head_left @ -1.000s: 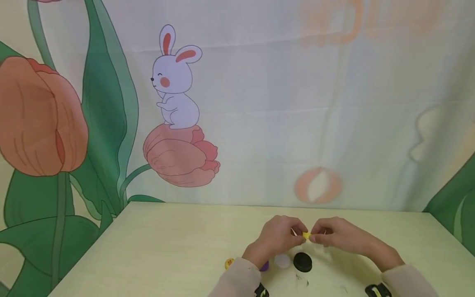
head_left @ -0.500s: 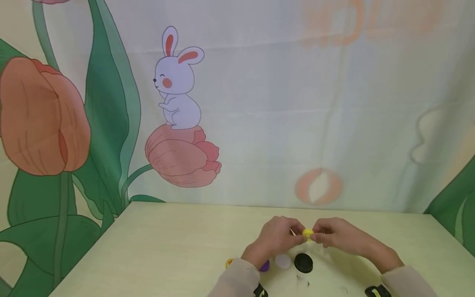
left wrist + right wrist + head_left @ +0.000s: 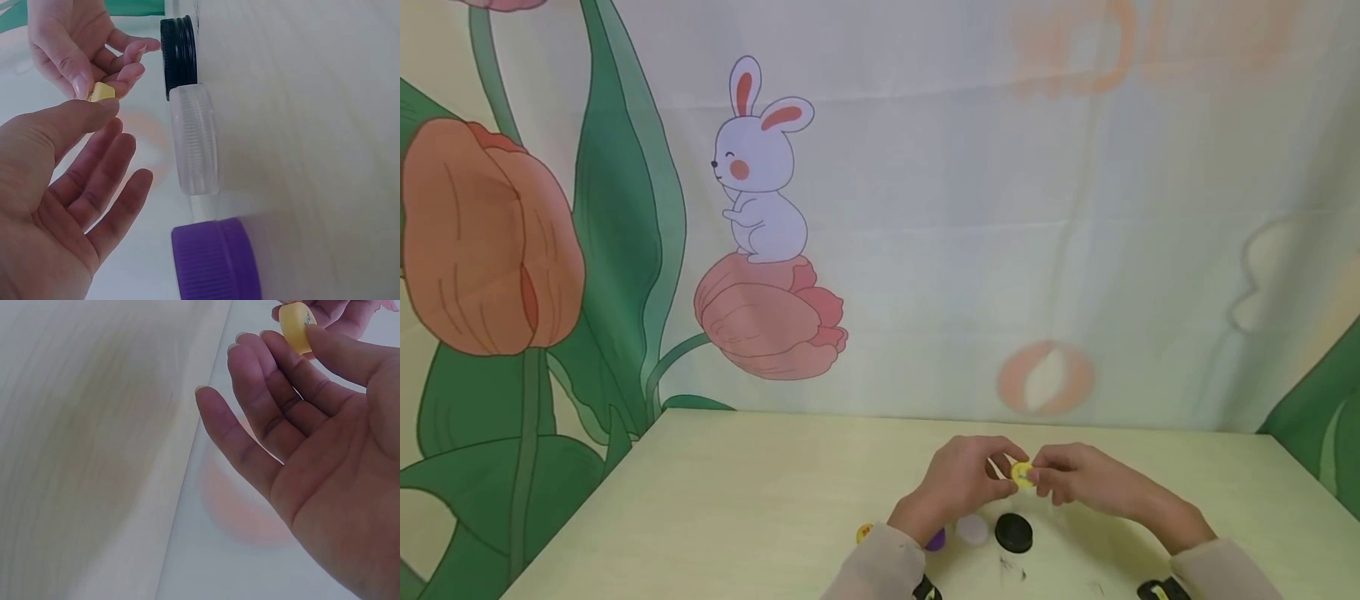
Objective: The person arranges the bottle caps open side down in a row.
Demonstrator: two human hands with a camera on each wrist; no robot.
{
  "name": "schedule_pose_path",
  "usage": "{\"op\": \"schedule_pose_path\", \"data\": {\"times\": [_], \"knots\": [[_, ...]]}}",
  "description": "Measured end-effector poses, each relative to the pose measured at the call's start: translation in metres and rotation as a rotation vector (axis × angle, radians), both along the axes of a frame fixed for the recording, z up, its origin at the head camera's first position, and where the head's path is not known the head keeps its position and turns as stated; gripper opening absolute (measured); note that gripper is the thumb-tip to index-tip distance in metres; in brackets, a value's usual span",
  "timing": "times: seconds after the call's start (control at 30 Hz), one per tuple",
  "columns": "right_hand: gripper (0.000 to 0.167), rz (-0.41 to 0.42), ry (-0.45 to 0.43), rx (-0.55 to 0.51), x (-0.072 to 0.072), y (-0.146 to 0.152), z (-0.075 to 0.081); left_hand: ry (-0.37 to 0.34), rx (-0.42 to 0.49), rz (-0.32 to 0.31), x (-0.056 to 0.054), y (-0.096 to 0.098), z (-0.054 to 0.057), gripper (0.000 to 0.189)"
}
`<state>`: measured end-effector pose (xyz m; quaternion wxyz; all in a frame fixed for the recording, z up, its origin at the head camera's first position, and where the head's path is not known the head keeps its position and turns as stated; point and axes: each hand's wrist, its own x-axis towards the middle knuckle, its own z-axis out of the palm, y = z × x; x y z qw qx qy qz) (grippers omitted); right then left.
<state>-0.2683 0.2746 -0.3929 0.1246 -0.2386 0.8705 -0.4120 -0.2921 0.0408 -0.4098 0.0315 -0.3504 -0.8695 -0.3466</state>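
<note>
A small yellow bottle cap (image 3: 1022,475) is held up between my two hands above the table, its printed face toward the head camera. My right hand (image 3: 1093,477) pinches it between thumb and index finger; the right wrist view shows the cap (image 3: 296,327) at those fingertips. From the other side, my left hand (image 3: 964,475) has thumb and index finger at the cap's edge, its other fingers spread. A black cap (image 3: 1013,533), a whitish translucent cap (image 3: 972,529) and a purple cap (image 3: 935,540) sit in a row below the hands.
An orange-yellow cap (image 3: 864,533) lies at the row's left end, partly behind the left sleeve. The pale wooden table (image 3: 737,500) ends at a hanging printed cloth (image 3: 910,250). Small dark marks (image 3: 1011,568) show on the table near the black cap.
The yellow cap has turned between the fingers, from edge-on to showing its round printed face. The left fingers have spread slightly around it; the caps on the table stay put.
</note>
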Motion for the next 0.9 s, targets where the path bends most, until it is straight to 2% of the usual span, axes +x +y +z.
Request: {"op": "schedule_pose_path", "data": {"times": [0.2, 0.33, 0.6, 0.9], "knots": [[0.018, 0.007, 0.003, 0.0, 0.0011, -0.0016, 0.0049, 0.022, -0.007, 0.015, 0.0002, -0.0003, 0.0023, 0.027], [0.019, 0.015, 0.013, 0.001, 0.0021, -0.0026, 0.0061, -0.005, -0.029, 0.035, 0.0008, -0.0002, 0.0014, 0.024], [0.02, 0.034, 0.163, 0.044, 0.0019, -0.0034, 0.006, -0.064, -0.038, 0.06, 0.0022, -0.001, 0.0019, 0.022], [0.019, 0.039, 0.152, 0.064, 0.0024, -0.0045, 0.0095, -0.105, -0.029, 0.061, 0.0026, 0.0009, 0.0025, 0.019]]}}
